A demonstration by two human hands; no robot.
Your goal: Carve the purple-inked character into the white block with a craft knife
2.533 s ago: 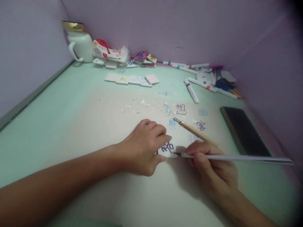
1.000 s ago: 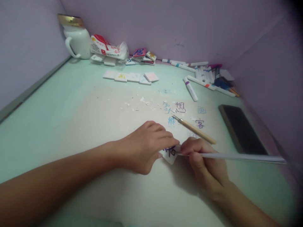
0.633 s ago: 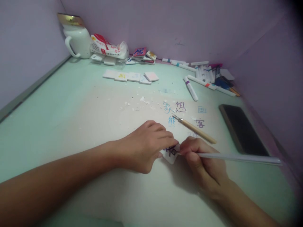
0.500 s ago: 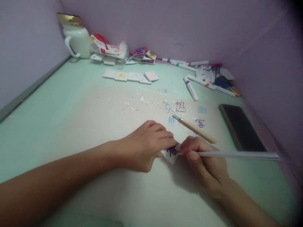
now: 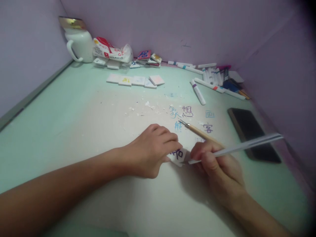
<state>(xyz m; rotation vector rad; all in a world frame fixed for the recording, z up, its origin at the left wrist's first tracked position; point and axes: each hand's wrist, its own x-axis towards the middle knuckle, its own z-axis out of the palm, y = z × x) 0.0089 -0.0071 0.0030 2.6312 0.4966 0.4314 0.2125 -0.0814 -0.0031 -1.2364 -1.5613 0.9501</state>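
- Near the middle of the pale green table (image 5: 61, 108), my left hand (image 5: 150, 153) pins a small white tile (image 5: 178, 155) bearing a dark character, fingertips pressed on it.
- My right hand (image 5: 219, 168) is closed round a thin white tool (image 5: 244, 144), its tip just beside the tile's right edge.
- Behind my hands lies a wooden-handled brush (image 5: 201, 133).

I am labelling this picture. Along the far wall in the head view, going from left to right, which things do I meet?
White jug → red-and-white plastic bag → small pile of painted tiles → heap of marker pens.
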